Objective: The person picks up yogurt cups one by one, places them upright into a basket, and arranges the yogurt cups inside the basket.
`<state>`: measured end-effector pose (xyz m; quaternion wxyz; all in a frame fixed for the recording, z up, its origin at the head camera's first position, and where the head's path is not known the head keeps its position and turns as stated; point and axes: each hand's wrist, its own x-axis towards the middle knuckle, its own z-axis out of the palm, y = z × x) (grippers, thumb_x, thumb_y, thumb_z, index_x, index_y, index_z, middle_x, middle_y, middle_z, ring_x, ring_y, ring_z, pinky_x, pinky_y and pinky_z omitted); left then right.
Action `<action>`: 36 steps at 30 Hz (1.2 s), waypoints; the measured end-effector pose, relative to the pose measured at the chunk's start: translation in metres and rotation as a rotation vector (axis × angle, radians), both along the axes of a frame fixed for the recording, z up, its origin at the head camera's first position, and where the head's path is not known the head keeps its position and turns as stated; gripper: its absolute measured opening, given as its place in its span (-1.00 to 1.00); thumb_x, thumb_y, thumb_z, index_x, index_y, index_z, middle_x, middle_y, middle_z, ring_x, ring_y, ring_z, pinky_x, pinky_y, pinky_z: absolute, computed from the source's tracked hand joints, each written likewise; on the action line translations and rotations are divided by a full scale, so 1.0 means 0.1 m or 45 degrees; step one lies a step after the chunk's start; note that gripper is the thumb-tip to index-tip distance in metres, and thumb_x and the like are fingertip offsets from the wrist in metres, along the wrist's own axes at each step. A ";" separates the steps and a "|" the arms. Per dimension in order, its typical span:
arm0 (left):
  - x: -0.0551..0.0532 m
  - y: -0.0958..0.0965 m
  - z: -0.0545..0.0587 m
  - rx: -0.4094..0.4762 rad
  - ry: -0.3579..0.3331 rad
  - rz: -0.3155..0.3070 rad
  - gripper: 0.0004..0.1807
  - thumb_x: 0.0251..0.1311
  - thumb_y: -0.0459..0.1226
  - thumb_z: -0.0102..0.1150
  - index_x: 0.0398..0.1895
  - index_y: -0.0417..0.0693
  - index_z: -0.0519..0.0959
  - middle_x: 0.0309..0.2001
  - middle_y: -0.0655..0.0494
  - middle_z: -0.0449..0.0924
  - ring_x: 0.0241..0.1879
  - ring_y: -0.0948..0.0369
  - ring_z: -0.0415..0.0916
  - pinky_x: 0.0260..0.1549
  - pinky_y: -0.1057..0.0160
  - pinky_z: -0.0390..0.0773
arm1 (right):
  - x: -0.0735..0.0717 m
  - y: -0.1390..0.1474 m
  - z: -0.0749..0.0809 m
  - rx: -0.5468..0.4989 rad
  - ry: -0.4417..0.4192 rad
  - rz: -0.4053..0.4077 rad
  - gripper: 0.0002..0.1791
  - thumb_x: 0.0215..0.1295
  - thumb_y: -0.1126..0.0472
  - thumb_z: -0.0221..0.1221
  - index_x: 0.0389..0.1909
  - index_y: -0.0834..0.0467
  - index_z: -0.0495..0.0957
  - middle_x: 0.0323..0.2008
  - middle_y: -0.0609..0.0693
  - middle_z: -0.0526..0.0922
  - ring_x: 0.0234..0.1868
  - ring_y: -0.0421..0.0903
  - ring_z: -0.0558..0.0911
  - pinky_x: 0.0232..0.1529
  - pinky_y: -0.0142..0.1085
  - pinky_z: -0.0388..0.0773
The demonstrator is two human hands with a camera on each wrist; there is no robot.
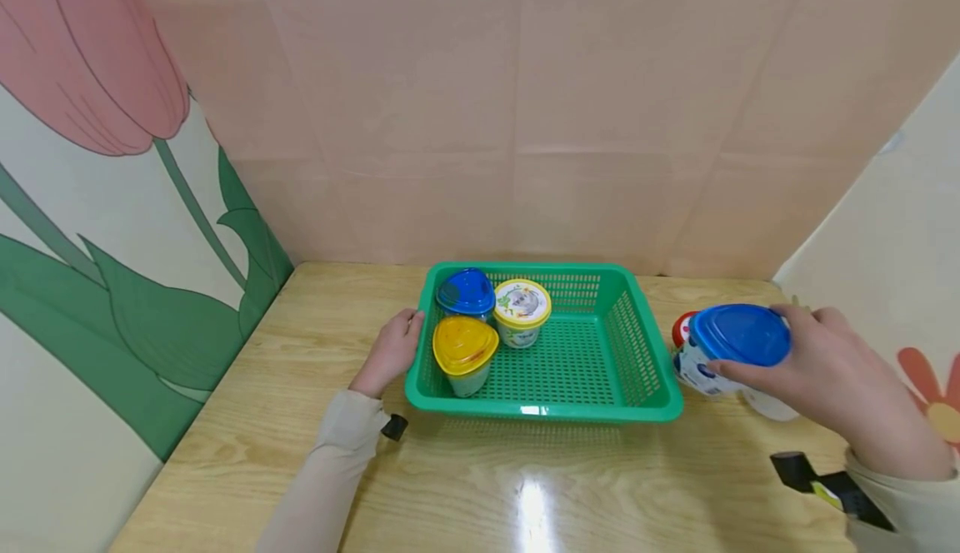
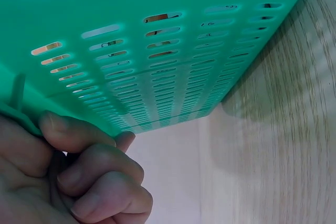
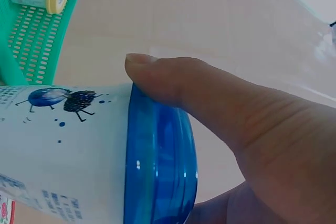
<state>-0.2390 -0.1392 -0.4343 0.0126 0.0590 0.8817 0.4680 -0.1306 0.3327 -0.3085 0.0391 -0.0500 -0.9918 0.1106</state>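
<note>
My right hand (image 1: 832, 370) grips a white tub with a blue lid (image 1: 742, 335), thumb and fingers at the lid's sides. In the right wrist view the tub (image 3: 63, 145) shows printed berry figures. My left hand (image 1: 390, 351) holds the left rim of a green plastic basket (image 1: 547, 411); the left wrist view shows its fingers (image 2: 105, 174) curled at the rim. Inside the basket's left part stand a blue-lidded tub (image 1: 467, 293), a yellow-lidded tub (image 1: 465, 346) and a tub with a printed, yellow-edged lid (image 1: 522, 303).
Right of the basket, a red-lidded tub (image 1: 681, 328) is partly hidden behind the held tub. A whitish container (image 1: 772, 406) shows partly below my right hand. The wooden table (image 1: 450, 486) meets a pinkish wall covering (image 1: 525, 120) at the back.
</note>
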 end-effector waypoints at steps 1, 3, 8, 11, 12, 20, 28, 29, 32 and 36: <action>0.00 0.00 -0.01 -0.001 0.000 0.001 -0.53 0.62 -0.15 -0.30 0.16 -0.38 0.47 -0.26 -0.08 0.56 -0.29 0.13 0.55 -0.20 0.12 0.61 | 0.00 -0.01 0.00 -0.005 0.009 -0.003 0.31 -0.08 -0.44 0.39 0.26 0.60 0.15 -0.07 0.65 0.21 -0.27 0.51 0.44 -0.60 0.09 0.55; 0.00 0.00 -0.01 0.003 -0.006 0.000 -0.52 0.62 -0.15 -0.30 0.17 -0.37 0.47 -0.26 -0.08 0.56 -0.30 0.14 0.55 -0.21 0.13 0.62 | -0.01 -0.04 0.02 -0.016 0.036 -0.004 0.31 -0.06 -0.43 0.39 0.29 0.58 0.13 -0.05 0.65 0.19 -0.25 0.53 0.43 -0.59 0.14 0.56; 0.00 0.00 0.00 0.005 -0.007 0.000 -0.53 0.62 -0.15 -0.29 0.17 -0.38 0.46 -0.29 -0.07 0.55 -0.33 0.15 0.55 -0.24 0.14 0.62 | -0.03 -0.12 0.05 -0.039 0.101 0.005 0.32 -0.06 -0.43 0.40 0.38 0.50 0.10 -0.01 0.64 0.19 -0.21 0.54 0.40 -0.55 0.22 0.55; 0.00 0.00 0.00 0.004 -0.003 0.001 -0.53 0.62 -0.15 -0.29 0.17 -0.39 0.46 -0.29 -0.08 0.55 -0.33 0.15 0.55 -0.24 0.14 0.61 | -0.04 -0.17 0.07 -0.049 0.118 0.014 0.32 -0.06 -0.43 0.40 0.38 0.50 0.11 0.01 0.63 0.20 -0.19 0.53 0.39 -0.54 0.21 0.56; 0.00 0.00 0.00 0.004 -0.004 0.001 -0.53 0.62 -0.15 -0.29 0.17 -0.39 0.46 -0.28 -0.08 0.55 -0.32 0.15 0.55 -0.24 0.14 0.62 | -0.04 -0.19 0.07 -0.051 0.125 0.019 0.31 -0.07 -0.43 0.40 0.36 0.51 0.13 0.00 0.62 0.21 -0.18 0.53 0.39 -0.53 0.21 0.56; -0.01 0.00 -0.01 0.012 -0.023 -0.005 -0.53 0.62 -0.15 -0.30 0.17 -0.37 0.46 -0.30 -0.07 0.54 -0.34 0.16 0.55 -0.26 0.16 0.61 | -0.09 -0.34 0.09 -0.078 0.164 0.106 0.28 -0.10 -0.44 0.41 0.33 0.47 0.18 0.02 0.56 0.25 -0.16 0.51 0.43 -0.43 0.27 0.56; -0.01 0.00 -0.02 0.034 -0.027 -0.007 -0.53 0.62 -0.15 -0.30 0.17 -0.37 0.45 -0.32 -0.06 0.53 -0.37 0.17 0.55 -0.29 0.18 0.61 | -0.15 -0.50 0.09 -0.134 0.186 0.269 0.28 -0.13 -0.42 0.44 0.45 0.27 0.15 0.16 0.53 0.28 0.02 0.49 0.36 -0.30 0.34 0.55; -0.01 0.00 -0.02 0.036 -0.027 -0.007 -0.53 0.62 -0.15 -0.30 0.17 -0.37 0.45 -0.32 -0.06 0.53 -0.37 0.17 0.55 -0.29 0.18 0.61 | -0.15 -0.52 0.08 -0.124 0.195 0.280 0.28 -0.14 -0.44 0.44 0.44 0.27 0.17 0.15 0.52 0.30 0.02 0.48 0.37 -0.30 0.33 0.56; -0.01 0.00 -0.02 0.036 -0.026 -0.007 -0.53 0.62 -0.15 -0.30 0.16 -0.37 0.46 -0.33 -0.06 0.53 -0.38 0.18 0.55 -0.28 0.18 0.61 | -0.18 -0.58 0.07 -0.102 0.180 0.288 0.29 -0.16 -0.50 0.40 0.40 0.32 0.22 0.13 0.50 0.33 0.01 0.47 0.41 -0.29 0.30 0.57; -0.01 0.00 -0.02 0.027 -0.019 -0.007 -0.54 0.62 -0.15 -0.29 0.14 -0.36 0.47 -0.35 -0.04 0.52 -0.39 0.18 0.54 -0.30 0.18 0.61 | -0.22 -0.65 0.04 -0.096 0.092 0.285 0.32 -0.16 -0.57 0.33 0.36 0.38 0.24 0.14 0.54 0.30 -0.05 0.49 0.49 -0.28 0.28 0.57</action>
